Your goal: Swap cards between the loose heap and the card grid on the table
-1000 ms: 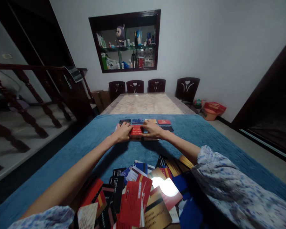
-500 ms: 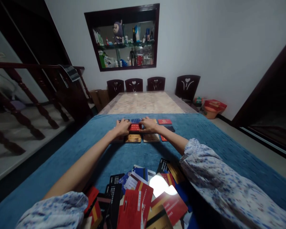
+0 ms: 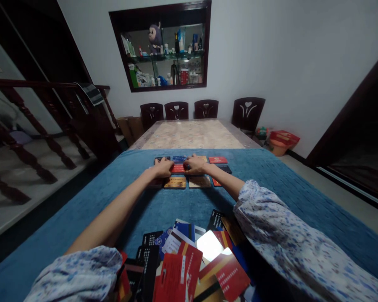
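Both my arms reach far out over a blue cloth (image 3: 271,176). My left hand (image 3: 161,167) and my right hand (image 3: 195,165) press with curled fingers on the two ends of a red card (image 3: 178,168) that lies flat in a grid of cards. Above it sit a dark card (image 3: 161,159), a blue card (image 3: 179,159) and a red card (image 3: 217,160). Below it lie two gold-brown cards (image 3: 175,182) (image 3: 199,181). A dark card (image 3: 224,169) lies to the right of my right wrist.
A loose heap of red, black, blue and gold cards (image 3: 189,260) lies close to me. Beyond the cloth is a bare marble tabletop (image 3: 192,135) with several dark chairs (image 3: 248,111) behind. A wooden railing (image 3: 44,121) runs at left; a red bag (image 3: 283,138) sits by the wall.
Both hands slid the red card a little farther away, into the middle row. The two gold-brown cards beneath them came into view. My head moved forward and down slightly.
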Available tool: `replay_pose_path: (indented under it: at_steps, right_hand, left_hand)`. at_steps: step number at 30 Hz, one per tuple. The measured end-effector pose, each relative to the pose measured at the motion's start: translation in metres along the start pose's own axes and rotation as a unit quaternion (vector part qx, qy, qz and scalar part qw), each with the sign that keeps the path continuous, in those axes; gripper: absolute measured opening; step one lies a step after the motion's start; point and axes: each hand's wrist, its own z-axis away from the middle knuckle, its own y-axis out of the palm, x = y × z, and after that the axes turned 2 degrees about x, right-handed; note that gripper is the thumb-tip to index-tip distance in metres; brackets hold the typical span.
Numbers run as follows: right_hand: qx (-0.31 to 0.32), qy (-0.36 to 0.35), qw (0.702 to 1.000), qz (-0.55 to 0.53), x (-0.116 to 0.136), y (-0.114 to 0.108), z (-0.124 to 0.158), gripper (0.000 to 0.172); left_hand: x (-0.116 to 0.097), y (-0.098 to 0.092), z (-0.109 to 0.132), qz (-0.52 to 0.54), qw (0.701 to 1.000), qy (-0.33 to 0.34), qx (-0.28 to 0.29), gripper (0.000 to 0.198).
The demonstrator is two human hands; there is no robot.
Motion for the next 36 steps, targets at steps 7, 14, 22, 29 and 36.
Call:
replay_pose_path:
  at_steps: [7,14,22,29,36]
  right_hand:
    - [0.006,-0.010,1.000,-0.012,-0.004,0.006,-0.007,0.029]
    - [-0.008,0.000,1.000,-0.023,-0.005,0.010,-0.010,0.032]
    - [0.013,0.011,1.000,-0.004,0.000,0.001,-0.003,0.037]
    - [0.021,0.016,1.000,0.003,0.003,-0.003,0.001,0.051]
    - [0.001,0.007,1.000,0.002,-0.001,-0.006,0.008,0.061]
  left_hand:
    - [0.005,0.000,-0.005,0.003,1.000,0.010,0.014,0.040]
    - [0.006,0.003,-0.008,-0.026,0.999,0.023,0.015,0.044]
    - [0.007,0.005,-0.007,-0.028,0.999,0.023,0.009,0.062]
    - [0.008,0.005,-0.004,-0.043,0.999,0.009,-0.010,0.073]
    - [0.013,0.007,0.000,-0.061,0.996,0.030,-0.055,0.062]
